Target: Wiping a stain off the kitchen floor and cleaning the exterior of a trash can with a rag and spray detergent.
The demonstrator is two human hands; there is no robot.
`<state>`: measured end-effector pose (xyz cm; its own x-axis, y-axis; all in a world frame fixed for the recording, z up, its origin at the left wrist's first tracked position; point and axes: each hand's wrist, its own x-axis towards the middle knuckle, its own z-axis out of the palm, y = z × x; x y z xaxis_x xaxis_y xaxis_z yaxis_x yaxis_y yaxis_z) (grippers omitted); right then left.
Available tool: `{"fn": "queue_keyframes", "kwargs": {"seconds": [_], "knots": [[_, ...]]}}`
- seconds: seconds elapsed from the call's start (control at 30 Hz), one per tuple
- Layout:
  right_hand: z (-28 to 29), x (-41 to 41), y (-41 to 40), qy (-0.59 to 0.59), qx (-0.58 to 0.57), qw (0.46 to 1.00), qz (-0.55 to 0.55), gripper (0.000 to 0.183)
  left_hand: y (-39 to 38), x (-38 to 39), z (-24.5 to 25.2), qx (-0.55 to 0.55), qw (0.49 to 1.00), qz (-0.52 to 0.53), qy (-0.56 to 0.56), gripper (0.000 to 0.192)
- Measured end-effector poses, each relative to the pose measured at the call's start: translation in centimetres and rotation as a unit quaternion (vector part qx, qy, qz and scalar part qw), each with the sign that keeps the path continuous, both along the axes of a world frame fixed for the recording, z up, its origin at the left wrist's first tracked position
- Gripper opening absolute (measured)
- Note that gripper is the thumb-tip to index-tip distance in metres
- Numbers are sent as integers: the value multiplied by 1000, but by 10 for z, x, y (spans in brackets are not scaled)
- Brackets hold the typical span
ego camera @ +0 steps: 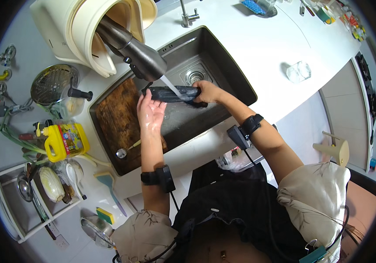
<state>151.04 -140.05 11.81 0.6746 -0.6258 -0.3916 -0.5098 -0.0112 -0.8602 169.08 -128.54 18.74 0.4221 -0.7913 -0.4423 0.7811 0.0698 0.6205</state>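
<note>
A long dark, wet object (171,94), whose kind I cannot tell, lies level above the sink (207,120). My right hand (207,92) grips its right end. My left hand (151,110) has its wet palm up, with the fingertips at the object's left end and lower edge. From the dark metal faucet head (146,60), water runs onto the object's right half. The drain (195,76) lies behind it.
A wooden board (118,108) and a ladle (121,153) are in the sink's left part. Left of the sink stands a yellow jug (68,140), near a rack (51,213) with a cabbage. A glass (299,72) stands on the right counter.
</note>
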Motion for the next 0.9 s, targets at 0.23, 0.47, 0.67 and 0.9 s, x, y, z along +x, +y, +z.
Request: {"fn": "queue_keyframes", "kwargs": {"seconds": [0.23, 0.47, 0.67, 0.9], "knots": [[32, -3, -14, -76, -117, 989, 38, 50, 19, 10, -69, 210, 947, -75, -230, 40], [53, 15, -17, -121, -147, 974, 126, 59, -12, -30, -99, 19, 763, -265, -590, 84], [72, 17, -25, -170, 199, 955, -142, 43, -14, -45, -89, 13, 895, -282, -346, 45], [42, 24, -20, -245, 140, 929, -241, 40, -11, -30, -96, 15, 949, -312, 34, 49]]}}
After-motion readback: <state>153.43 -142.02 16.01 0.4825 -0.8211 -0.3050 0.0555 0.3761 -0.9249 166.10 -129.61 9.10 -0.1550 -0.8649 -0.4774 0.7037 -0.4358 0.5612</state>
